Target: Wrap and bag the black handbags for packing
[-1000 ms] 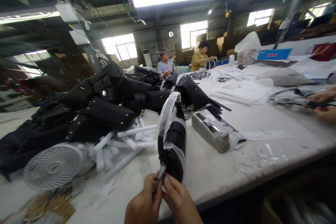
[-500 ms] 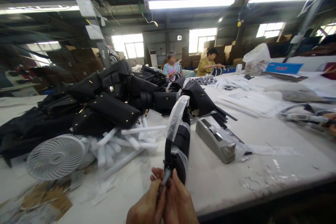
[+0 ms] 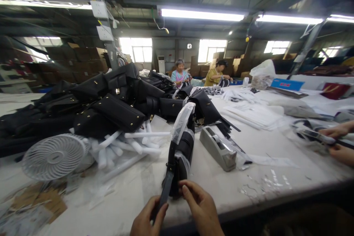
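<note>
A black bag (image 3: 181,151) partly wrapped in clear plastic lies on the white table (image 3: 226,191) in front of me, its far end raised. My left hand (image 3: 148,219) pinches the bag's black strap (image 3: 165,193) between thumb and fingers. My right hand (image 3: 200,208) is curled at the bag's near end, its fingertips touching the bag beside the strap.
A pile of black bags (image 3: 105,107) and white foam tubes (image 3: 129,145) fills the left. A small white fan (image 3: 54,156) lies at the near left. A grey tape dispenser (image 3: 218,149) stands right of the bag. Another person's hands (image 3: 339,142) work at the right edge; two people sit far back.
The strap has come out longer toward me and my hands have parted a little, left hand lower on the strap. The view has shifted slightly.
</note>
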Demonstrator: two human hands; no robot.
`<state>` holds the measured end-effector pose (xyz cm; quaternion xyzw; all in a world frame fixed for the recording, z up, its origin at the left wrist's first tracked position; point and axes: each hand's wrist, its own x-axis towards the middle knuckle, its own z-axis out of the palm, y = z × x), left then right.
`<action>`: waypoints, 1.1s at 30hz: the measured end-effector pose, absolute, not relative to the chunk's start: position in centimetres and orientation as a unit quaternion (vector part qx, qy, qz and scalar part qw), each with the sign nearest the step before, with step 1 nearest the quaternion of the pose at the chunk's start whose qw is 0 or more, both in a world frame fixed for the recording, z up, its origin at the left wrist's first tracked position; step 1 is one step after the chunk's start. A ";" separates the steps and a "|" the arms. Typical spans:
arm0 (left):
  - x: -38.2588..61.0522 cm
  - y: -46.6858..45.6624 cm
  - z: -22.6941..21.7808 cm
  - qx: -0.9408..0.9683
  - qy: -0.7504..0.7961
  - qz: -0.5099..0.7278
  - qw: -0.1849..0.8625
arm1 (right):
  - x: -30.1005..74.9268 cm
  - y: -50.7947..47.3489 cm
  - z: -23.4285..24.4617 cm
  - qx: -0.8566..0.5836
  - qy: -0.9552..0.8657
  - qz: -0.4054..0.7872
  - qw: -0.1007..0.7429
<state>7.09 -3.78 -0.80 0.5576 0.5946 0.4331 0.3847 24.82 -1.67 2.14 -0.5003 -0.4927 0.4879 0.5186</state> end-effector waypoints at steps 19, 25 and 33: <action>9.5 1.0 3.1 0.536 0.549 0.565 0.303 | 26.1 0.4 2.5 -0.457 -0.587 0.354 0.567; 9.3 1.3 2.1 0.529 0.581 0.562 0.257 | 27.6 2.4 1.4 -0.491 -0.567 0.317 0.581; 10.9 4.3 1.1 0.566 0.649 0.451 0.235 | 28.7 9.4 -1.8 -0.541 -0.460 0.400 0.578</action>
